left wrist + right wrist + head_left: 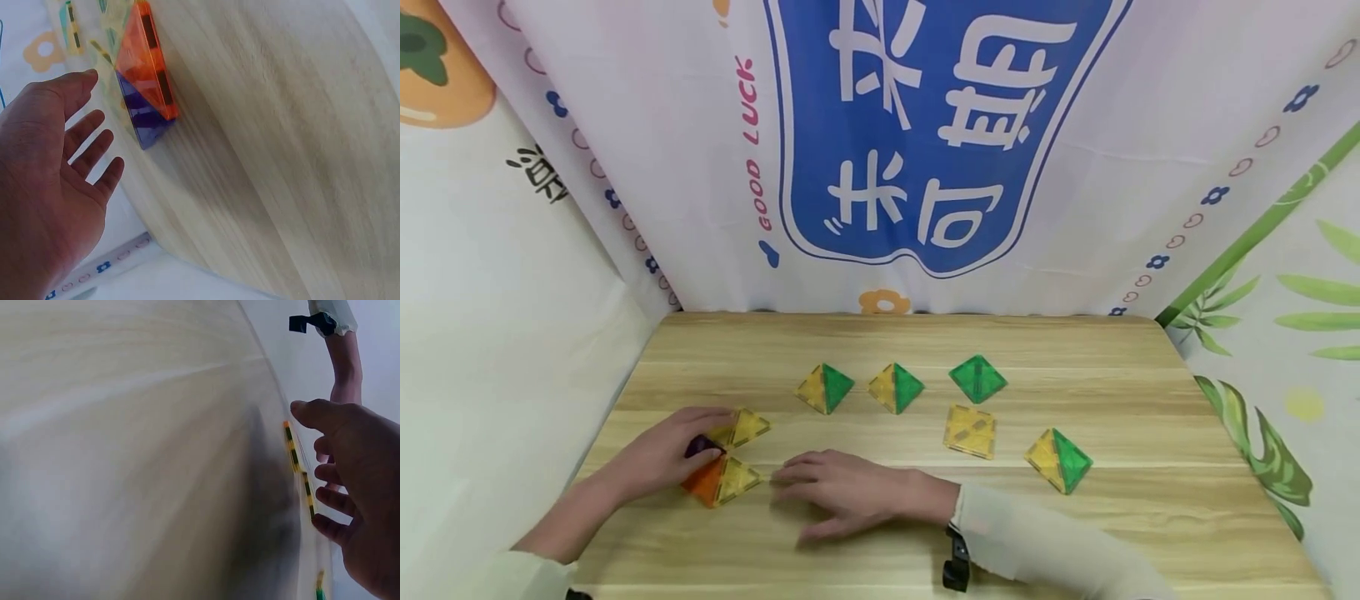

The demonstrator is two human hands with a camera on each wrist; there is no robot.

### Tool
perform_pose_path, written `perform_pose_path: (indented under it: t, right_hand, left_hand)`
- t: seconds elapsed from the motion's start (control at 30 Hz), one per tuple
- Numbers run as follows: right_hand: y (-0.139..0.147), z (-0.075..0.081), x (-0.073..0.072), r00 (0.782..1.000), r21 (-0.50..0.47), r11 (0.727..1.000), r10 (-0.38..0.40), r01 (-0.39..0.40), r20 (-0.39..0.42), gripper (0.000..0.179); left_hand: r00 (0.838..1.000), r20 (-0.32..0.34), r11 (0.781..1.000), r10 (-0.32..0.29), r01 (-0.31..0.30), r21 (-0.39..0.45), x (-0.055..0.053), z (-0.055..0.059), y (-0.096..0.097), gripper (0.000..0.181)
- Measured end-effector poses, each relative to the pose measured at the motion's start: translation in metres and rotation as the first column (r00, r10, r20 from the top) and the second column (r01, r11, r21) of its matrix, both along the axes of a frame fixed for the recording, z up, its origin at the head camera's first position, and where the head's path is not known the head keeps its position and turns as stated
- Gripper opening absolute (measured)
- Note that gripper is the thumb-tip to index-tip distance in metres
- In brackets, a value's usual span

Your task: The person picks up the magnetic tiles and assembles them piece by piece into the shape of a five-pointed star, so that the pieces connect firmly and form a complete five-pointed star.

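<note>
My left hand is at the table's left, over a group of translucent magnetic tiles. Between its thumb and fingers, in the head view, shows a purple triangle tile; an orange triangle tile lies beside it. Two yellow triangle tiles adjoin on the right. In the left wrist view the fingers are loosely bent, with the purple tile and orange tile beyond them. My right hand hovers over the wood, fingers relaxed and holding nothing, just right of this group.
Farther back on the wooden table lie two yellow-green diamonds and a green diamond. A yellow square and another yellow-green diamond are to the right. A printed curtain hangs behind the table's far edge.
</note>
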State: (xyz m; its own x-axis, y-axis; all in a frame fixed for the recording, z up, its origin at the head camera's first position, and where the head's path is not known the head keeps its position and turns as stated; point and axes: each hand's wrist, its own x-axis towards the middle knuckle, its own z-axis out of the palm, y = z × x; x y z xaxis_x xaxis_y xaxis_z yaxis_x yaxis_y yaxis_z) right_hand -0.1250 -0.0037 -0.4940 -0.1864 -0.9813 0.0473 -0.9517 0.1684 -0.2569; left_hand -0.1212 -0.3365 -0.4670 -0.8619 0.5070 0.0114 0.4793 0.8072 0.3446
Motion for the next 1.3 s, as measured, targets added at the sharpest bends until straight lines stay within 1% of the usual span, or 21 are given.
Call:
perform_pose_path:
  t: [0.1,0.27,0.4,0.6,0.73,0.83,0.93,1.0,1.13,1.3]
  right_hand:
    - [-0.011,-0.002,0.004,1.0,0.04,0.999,-0.016,0.015,0.025,0.063]
    - [-0.026,-0.006,0.01,0.999,0.089,0.996,-0.032,0.03,0.023,0.065]
    - [-0.034,-0.006,0.012,1.0,0.103,0.994,-0.024,0.025,-0.006,0.066]
    - [-0.04,-0.007,0.013,0.999,0.122,0.992,0.0,0.005,-0.039,0.068]
    - [-0.041,-0.007,0.014,0.998,0.141,0.99,0.014,-0.006,-0.056,0.068]
    - [-0.039,-0.009,0.014,0.998,0.141,0.99,0.015,-0.007,-0.054,0.068]
    - [-0.032,-0.009,0.015,1.0,0.126,0.992,0.007,-0.005,-0.02,0.067]
    - [-0.026,-0.009,0.015,1.0,0.112,0.994,0.003,-0.003,0.001,0.066]
    - [-0.009,-0.008,0.017,1.0,0.082,0.997,0.003,-0.005,0.027,0.063]
    - [0.015,-0.008,0.021,1.0,0.032,0.999,0.004,-0.004,0.005,0.06]
  left_hand:
    - [1.0,0.025,1.0,0.008,-0.008,-0.009,-0.002,0.0,-0.004,0.045]
    - [0.999,0.04,1.0,-0.007,0.008,-0.015,-0.004,-0.001,-0.009,0.045]
    - [0.999,0.04,0.999,-0.03,0.031,-0.023,-0.005,-0.003,-0.01,0.043]
    - [0.998,0.045,0.999,-0.035,0.037,-0.037,-0.006,-0.006,-0.009,0.047]
    - [0.999,0.02,0.998,-0.049,0.049,-0.028,-0.003,-0.008,-0.008,0.05]
    - [0.997,-0.006,0.997,-0.071,0.071,-0.016,-0.001,-0.01,-0.004,0.049]
    - [0.995,-0.028,0.995,-0.1,0.099,-0.008,0.001,-0.011,0.0,0.047]
    - [0.992,-0.029,0.993,-0.121,0.121,0.001,0.002,-0.011,0.003,0.048]
    - [0.988,-0.001,0.987,-0.156,0.156,0.028,0.003,-0.01,0.012,0.048]
    - [0.982,0.046,0.982,-0.185,0.183,0.05,0.003,-0.01,0.027,0.05]
